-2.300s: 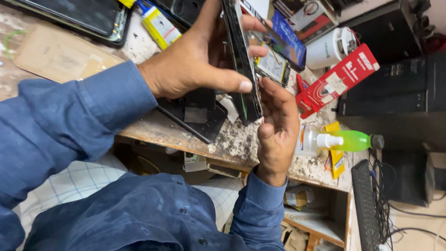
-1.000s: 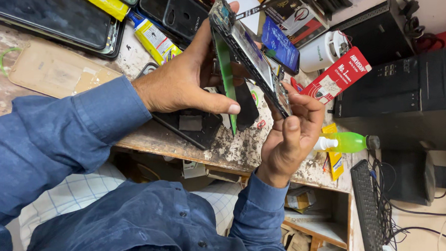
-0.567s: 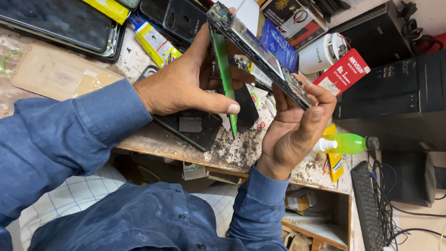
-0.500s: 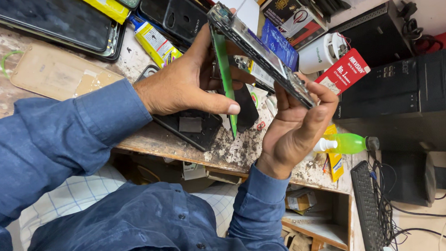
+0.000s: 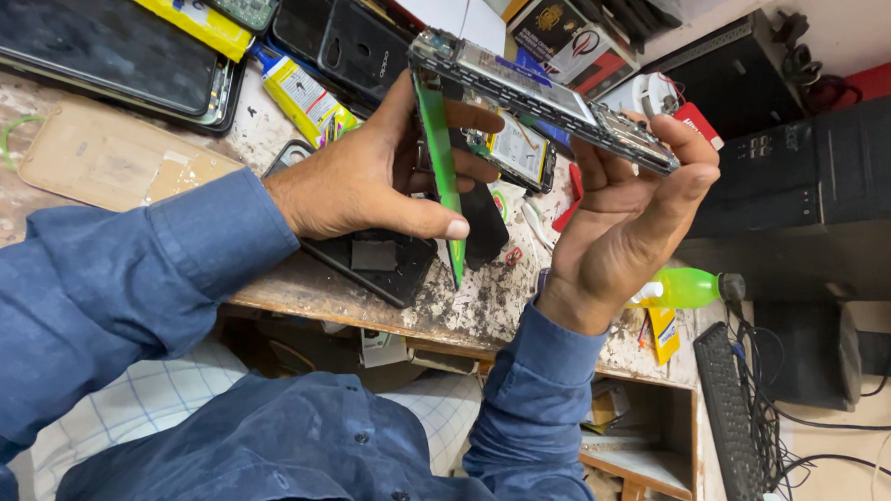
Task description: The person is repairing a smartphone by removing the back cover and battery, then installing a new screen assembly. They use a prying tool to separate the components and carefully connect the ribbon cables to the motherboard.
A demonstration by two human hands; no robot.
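Phone frame (image 5: 548, 90) with bare circuitry held above the workbench (image 5: 483, 302) — right hand (image 5: 622, 223) clamped on its far end, left hand (image 5: 369, 177) closed on a green plastic strip (image 5: 439, 160) — judged light, stiff, fragile; best gripped by edges only.

I see an opened phone frame (image 5: 543, 92) held up above the workbench, tilted so its long edge slopes down to the right; its exposed inner side shows a circuit board and metal shielding. A green flat pry tool (image 5: 441, 170) stands nearly upright, its top end touching the frame's left end and its tip pointing down. My left hand (image 5: 368, 182) grips the tool; my right hand (image 5: 622, 233) supports the frame from below
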